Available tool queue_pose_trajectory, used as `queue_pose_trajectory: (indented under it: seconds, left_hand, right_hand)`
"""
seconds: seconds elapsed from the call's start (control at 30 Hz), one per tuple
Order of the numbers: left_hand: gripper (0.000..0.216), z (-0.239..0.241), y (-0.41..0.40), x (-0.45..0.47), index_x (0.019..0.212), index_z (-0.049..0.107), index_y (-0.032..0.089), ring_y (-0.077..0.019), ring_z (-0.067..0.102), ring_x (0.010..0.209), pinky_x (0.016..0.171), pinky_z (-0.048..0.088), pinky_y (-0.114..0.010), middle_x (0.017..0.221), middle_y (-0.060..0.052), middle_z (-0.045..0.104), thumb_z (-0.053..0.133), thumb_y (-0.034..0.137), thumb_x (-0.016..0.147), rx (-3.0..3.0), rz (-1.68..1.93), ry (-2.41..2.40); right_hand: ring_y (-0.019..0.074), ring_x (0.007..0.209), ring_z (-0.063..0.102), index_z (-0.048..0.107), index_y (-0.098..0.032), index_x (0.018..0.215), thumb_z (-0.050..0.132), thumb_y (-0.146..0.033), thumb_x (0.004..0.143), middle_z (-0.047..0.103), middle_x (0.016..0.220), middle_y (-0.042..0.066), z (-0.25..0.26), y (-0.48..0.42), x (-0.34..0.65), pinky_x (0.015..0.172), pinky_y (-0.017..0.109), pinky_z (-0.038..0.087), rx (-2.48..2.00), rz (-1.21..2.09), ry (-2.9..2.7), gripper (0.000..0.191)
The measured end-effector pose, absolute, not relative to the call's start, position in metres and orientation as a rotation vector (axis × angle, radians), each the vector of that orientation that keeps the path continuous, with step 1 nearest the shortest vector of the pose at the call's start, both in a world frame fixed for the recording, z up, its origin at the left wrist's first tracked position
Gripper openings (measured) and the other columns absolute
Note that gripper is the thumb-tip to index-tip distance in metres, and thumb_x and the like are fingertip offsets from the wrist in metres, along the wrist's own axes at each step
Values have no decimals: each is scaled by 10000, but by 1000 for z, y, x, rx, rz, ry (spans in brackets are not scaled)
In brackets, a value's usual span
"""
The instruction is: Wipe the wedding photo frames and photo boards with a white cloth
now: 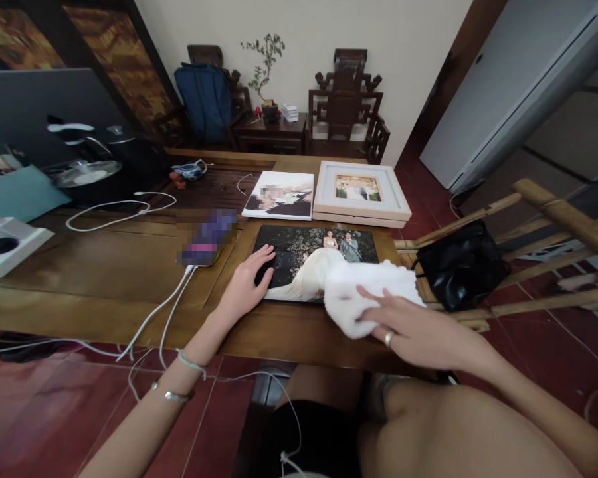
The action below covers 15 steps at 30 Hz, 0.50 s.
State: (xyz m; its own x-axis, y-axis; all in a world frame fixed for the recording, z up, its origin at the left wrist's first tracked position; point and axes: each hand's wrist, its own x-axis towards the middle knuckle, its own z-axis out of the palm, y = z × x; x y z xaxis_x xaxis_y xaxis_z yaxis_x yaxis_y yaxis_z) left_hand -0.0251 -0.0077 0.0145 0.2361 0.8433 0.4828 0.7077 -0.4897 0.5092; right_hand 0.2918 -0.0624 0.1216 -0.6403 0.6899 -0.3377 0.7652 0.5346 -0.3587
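Note:
A dark wedding photo panel [292, 255] lies flat near the front edge of the wooden table [124, 265]. My left hand [244, 282] rests on the panel's left edge, its fingers stretched out over the border. In my right hand [403, 325] is a fluffy white cloth [379, 285], gripped at its near side. That cloth covers the panel's lower right corner and part of the dress in the picture. Behind the panel lie a white photo board [284, 192] and a light wooden picture frame [398, 199] with a small photo inside.
Left of the panel sits a phone [206, 239] with white charging cables [167, 299] hanging over the table edge. Farther left are a glass-lidded pot [90, 174] and a monitor [30, 113]. A bamboo chair [543, 199] holding a black bag [461, 265] stands at the right.

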Motion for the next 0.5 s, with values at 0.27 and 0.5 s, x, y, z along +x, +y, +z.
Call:
queue_pose_trajectory:
  seconds: [0.27,0.5]
  left_hand:
    - [327,14,-8,-26,1178,586,151,-259,472,1281,1076,381,-493,1319,-130,564,469,257,891,2315,1104,1469]
    - [330,14,-7,-27,1180,586,136,-247,480,1275,1082,380,-468,1314,-137,568,476,247,889,2324,1099,1463]
  right_hand:
    - [330,1273,446,623,-219,1190,375,-199,886,495,1392,112,117,-26,271,1004,507,366,1171,-633,2705,394]
    - [351,1397,199,542,-208,1292,339,-185,898,387,1476,79,87,57,245,1040,673,204,1150,-310,2907,444]
